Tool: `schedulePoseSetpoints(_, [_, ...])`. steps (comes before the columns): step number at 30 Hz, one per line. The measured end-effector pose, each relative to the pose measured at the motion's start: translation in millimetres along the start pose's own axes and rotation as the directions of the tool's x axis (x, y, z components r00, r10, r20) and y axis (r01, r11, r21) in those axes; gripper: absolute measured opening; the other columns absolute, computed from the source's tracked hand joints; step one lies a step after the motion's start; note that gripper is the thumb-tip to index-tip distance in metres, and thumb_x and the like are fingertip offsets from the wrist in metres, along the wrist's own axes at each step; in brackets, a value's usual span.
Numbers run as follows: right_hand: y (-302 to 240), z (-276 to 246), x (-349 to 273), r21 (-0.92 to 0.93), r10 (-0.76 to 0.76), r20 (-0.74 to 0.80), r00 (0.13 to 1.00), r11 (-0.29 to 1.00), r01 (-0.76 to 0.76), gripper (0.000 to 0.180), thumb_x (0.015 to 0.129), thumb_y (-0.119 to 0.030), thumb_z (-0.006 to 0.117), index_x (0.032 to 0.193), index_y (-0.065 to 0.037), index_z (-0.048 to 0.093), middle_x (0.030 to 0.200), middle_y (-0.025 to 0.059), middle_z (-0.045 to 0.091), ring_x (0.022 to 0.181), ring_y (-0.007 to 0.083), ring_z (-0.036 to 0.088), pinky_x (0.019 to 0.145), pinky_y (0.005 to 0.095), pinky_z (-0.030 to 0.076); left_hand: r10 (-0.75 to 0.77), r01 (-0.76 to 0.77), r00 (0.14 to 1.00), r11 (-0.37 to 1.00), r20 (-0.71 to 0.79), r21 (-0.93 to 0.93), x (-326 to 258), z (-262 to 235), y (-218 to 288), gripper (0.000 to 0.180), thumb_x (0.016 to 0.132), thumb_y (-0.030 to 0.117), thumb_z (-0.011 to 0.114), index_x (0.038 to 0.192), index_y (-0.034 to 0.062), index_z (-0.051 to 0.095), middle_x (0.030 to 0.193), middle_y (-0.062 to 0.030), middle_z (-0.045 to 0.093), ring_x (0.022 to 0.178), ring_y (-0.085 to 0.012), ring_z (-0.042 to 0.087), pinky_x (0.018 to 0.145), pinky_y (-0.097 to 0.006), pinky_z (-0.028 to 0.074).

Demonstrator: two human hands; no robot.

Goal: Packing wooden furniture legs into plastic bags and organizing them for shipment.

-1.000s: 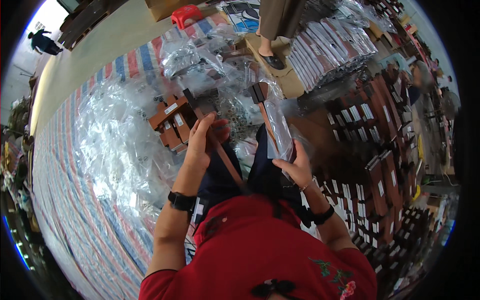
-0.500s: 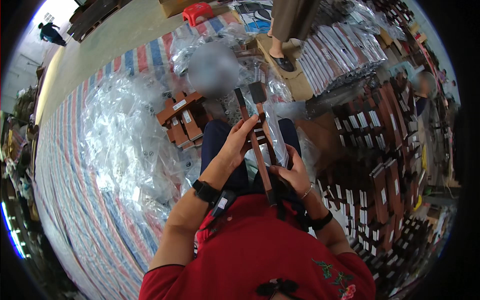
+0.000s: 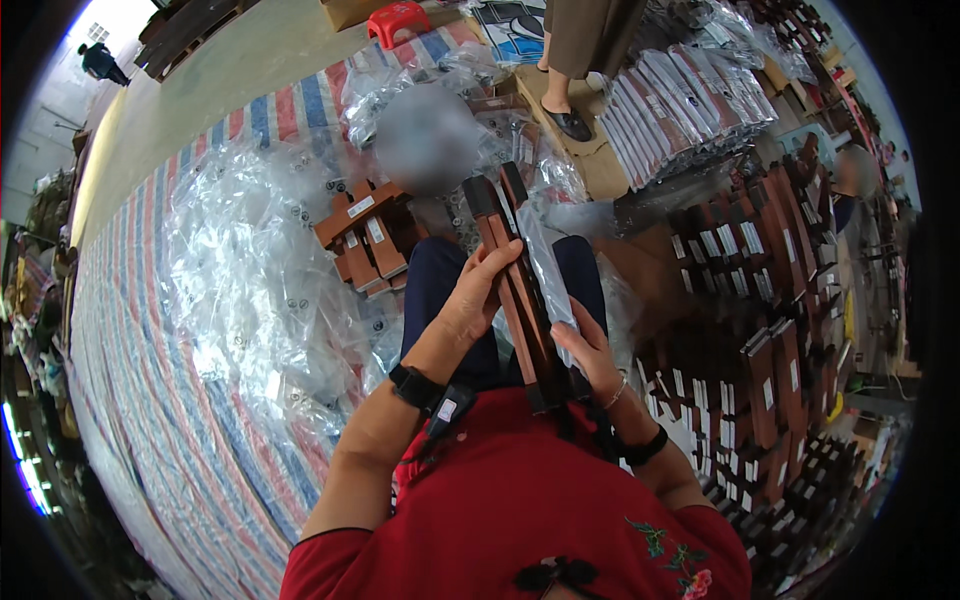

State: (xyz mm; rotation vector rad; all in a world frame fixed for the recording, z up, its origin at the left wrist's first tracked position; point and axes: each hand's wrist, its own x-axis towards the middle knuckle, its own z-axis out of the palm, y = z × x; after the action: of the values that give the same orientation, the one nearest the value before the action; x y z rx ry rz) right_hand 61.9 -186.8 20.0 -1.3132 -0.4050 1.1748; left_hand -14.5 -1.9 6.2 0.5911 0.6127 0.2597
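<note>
Over my lap I hold a pair of long brown bars (image 3: 516, 318) with black ends, lying side by side and slanting away from me. My left hand (image 3: 475, 288) is closed round their left side, thumb on top, a little above the middle. Along their right side runs a strip of clear plastic wrap (image 3: 545, 270). My right hand (image 3: 592, 352) is closed lower down on the right side, with thumb and fingers on the plastic and the bar edge. The undersides of the bars and some of my fingertips are hidden.
Clear plastic bags (image 3: 265, 270) lie heaped on a striped tarp (image 3: 125, 300) to my left. Ahead sits a small pile of brown pieces (image 3: 370, 240). Brown bars (image 3: 720, 250) are stacked on my right. Wrapped bundles (image 3: 685, 110) and a person's foot (image 3: 568, 122) are beyond.
The brown bars have turned and come closer together, so their broad faces show more. The plastic now lies straighter along their right side. My right hand has shifted slightly.
</note>
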Motion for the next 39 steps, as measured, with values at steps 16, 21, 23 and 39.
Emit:
schedulePoseSetpoints(16, [-5.3, -29.5, 13.8, 0.423, -0.042, 0.042, 0.998, 0.906, 0.021, 0.062, 0.091, -0.042, 0.054, 0.134, 0.001, 0.041, 0.119, 0.0162, 0.056, 0.103, 0.0234, 0.059, 0.085, 0.0344, 0.049, 0.054, -0.046, 0.997, 0.992, 0.06, -0.118, -1.2, -28.0, 31.7, 0.045, 0.087, 0.032, 0.061, 0.119, 0.0017, 0.051, 0.102, -0.013, 0.062, 0.093, -0.0253, 0.063, 0.083, -0.038, 0.053])
schedulePoseSetpoints(21, [9.3, -39.4, 23.2, 0.547, -0.046, 0.08, 0.996, 0.837, -0.006, 0.054, 0.096, -0.041, 0.046, 0.128, 0.003, 0.046, 0.113, 0.0172, 0.058, 0.091, 0.0236, 0.06, 0.071, 0.0333, 0.049, 0.061, -0.046, 0.993, 0.988, 0.1, -0.149, -0.7, -34.8, 44.5, 0.046, 0.088, 0.032, 0.057, 0.122, 0.0026, 0.046, 0.096, -0.0089, 0.058, 0.086, -0.0224, 0.061, 0.076, -0.035, 0.054])
schedulePoseSetpoints(23, [31.2, -48.7, 26.6, 0.597, -0.039, 0.164, 0.986, 0.799, -0.068, 0.047, 0.098, -0.036, 0.043, 0.129, -0.001, 0.046, 0.112, 0.0158, 0.059, 0.085, 0.0234, 0.058, 0.067, 0.0331, 0.048, 0.031, -0.012, 0.991, 0.99, 0.132, -0.138, -7.7, -26.2, 50.8, 0.045, 0.089, 0.031, 0.056, 0.122, 0.0023, 0.046, 0.099, -0.0103, 0.059, 0.087, -0.0225, 0.062, 0.077, -0.035, 0.053])
schedulePoseSetpoints(39, [19.1, 0.8, 38.9, -0.42, -0.283, 0.008, 0.959, 0.87, 0.26, 0.022, 0.098, -0.017, 0.049, 0.104, 0.002, 0.058, 0.072, -0.0052, 0.043, 0.068, 0.003, 0.036, 0.06, 0.02, 0.033, 0.049, -0.048, 0.999, 0.986, 0.003, -0.158, 7.7, -42.6, 0.2, 0.042, 0.084, 0.03, 0.071, 0.114, 0.0041, 0.057, 0.099, -0.0064, 0.064, 0.091, -0.0178, 0.064, 0.08, -0.033, 0.054])
